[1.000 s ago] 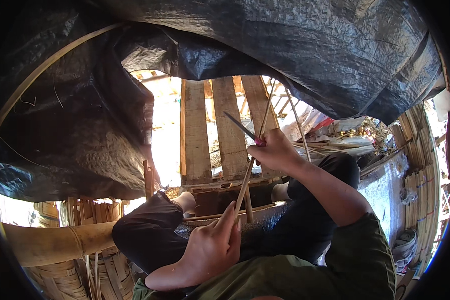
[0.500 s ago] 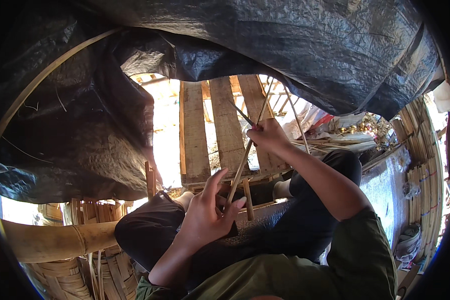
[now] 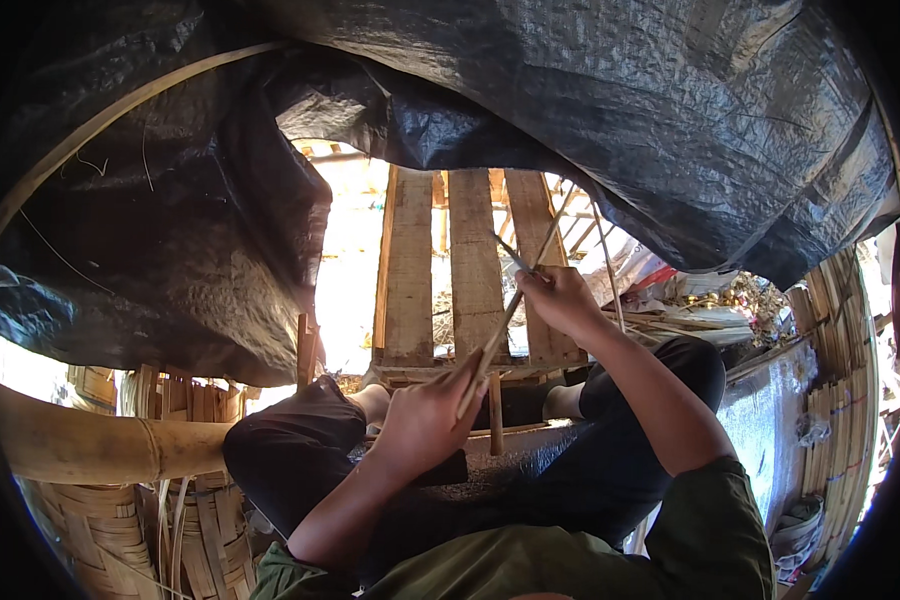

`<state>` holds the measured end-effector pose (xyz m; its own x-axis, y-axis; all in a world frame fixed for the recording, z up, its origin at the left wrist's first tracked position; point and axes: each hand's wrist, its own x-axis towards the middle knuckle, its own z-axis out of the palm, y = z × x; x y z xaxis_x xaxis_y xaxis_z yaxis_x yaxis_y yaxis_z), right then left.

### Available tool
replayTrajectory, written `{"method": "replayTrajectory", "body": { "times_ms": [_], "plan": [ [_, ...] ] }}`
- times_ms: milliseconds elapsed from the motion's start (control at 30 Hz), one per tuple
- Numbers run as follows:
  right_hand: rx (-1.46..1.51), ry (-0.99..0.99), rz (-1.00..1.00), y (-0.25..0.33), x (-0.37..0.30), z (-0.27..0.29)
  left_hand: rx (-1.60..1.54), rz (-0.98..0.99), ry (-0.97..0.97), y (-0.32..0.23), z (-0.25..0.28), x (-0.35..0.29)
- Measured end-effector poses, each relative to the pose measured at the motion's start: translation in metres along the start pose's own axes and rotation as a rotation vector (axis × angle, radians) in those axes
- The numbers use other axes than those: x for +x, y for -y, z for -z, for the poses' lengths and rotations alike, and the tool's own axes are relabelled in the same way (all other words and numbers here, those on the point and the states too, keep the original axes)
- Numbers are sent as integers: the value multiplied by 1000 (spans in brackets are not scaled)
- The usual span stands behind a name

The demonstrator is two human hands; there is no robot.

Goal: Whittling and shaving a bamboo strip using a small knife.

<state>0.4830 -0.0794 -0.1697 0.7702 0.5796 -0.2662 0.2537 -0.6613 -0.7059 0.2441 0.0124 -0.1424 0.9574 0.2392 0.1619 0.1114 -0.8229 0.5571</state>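
Note:
A thin bamboo stick (image 3: 507,322) slants from my lap up toward the slatted bench. Around its near end my left hand (image 3: 422,422) is closed, with the fingers held straight along the stick. My right hand (image 3: 564,302) grips a small knife farther up, its handle mostly hidden in the fist. The knife's narrow blade (image 3: 510,251) points up and left, at an angle to the stick, and the fist is right against the stick. Whether the edge bites into the stick I cannot tell.
Wooden slats (image 3: 477,270) stand ahead of my crossed-open knees. A dark plastic sheet (image 3: 610,110) hangs low overhead and to the left. A thick bamboo pole (image 3: 110,440) lies at left; a woven bamboo wall (image 3: 838,400) rises at right. Another thin stick (image 3: 609,265) leans behind my right hand.
My left hand has gone from loosely spread fingers to closed on the stick's near end. The right hand with the knife appears slightly lower and farther right, as the whole view has shifted.

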Motion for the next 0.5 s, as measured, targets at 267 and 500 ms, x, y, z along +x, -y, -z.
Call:
{"method": "replayTrajectory", "body": {
  "times_ms": [267,500],
  "plan": [
    [46,-196,375,6,-24,6,-277,63,-231,7,2,5],
    [39,-158,325,-3,-30,1,-258,221,31,8,15,1]
  ]
}}
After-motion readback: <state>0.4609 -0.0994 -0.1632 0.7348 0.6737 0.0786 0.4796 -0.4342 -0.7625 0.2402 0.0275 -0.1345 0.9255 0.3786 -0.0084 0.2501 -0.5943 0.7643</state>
